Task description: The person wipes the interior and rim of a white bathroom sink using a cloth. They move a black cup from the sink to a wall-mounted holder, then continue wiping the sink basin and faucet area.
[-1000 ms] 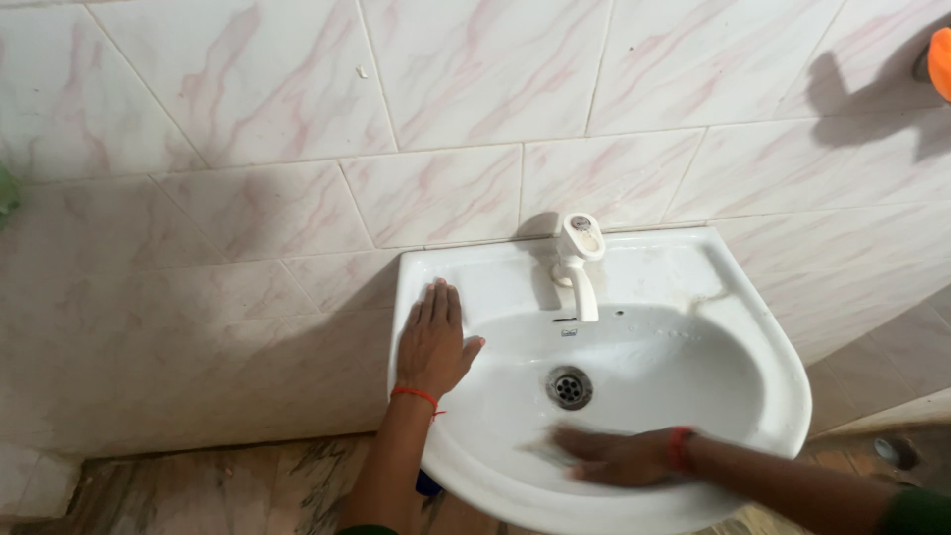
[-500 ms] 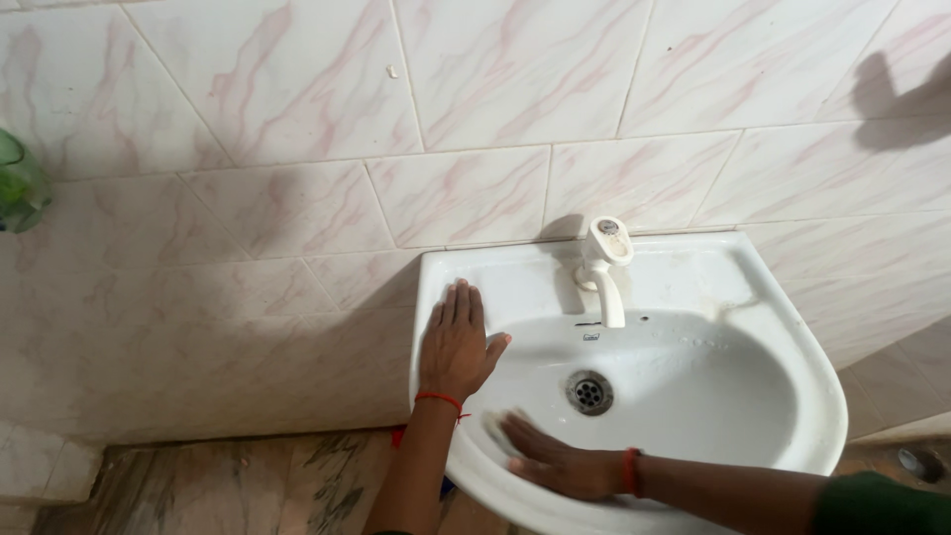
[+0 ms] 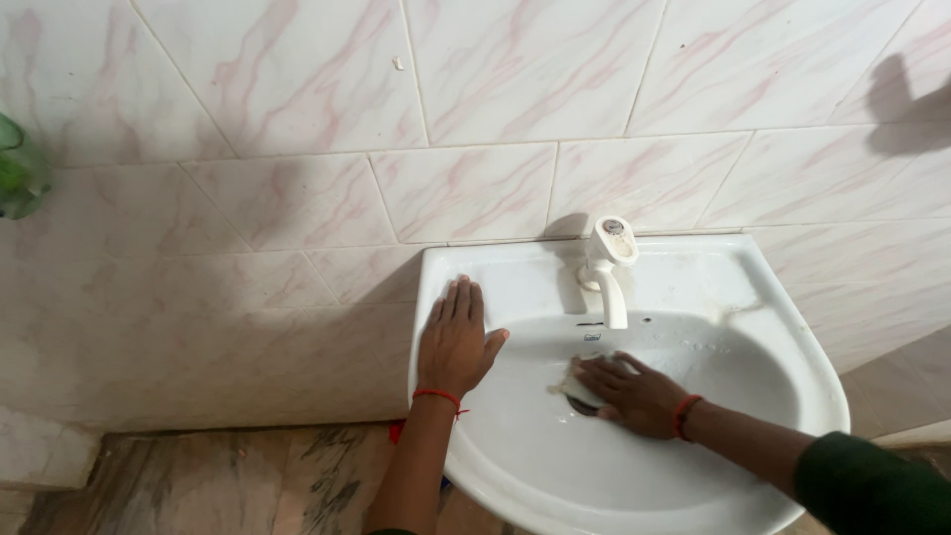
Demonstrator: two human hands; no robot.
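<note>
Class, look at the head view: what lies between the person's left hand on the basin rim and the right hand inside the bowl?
In the head view, only bare white basin lies between the left hand and the right hand, which presses a pale pad.

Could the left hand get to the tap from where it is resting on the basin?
Probably yes. The left hand lies flat on the basin rim, and the tap stands on the same rim further along, with only bare white ledge between them. The right hand is lower, in the bowl, pressing a pale pad.

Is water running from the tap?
No, the tap shows no stream; beneath it the right hand presses a pad into the sink.
</note>
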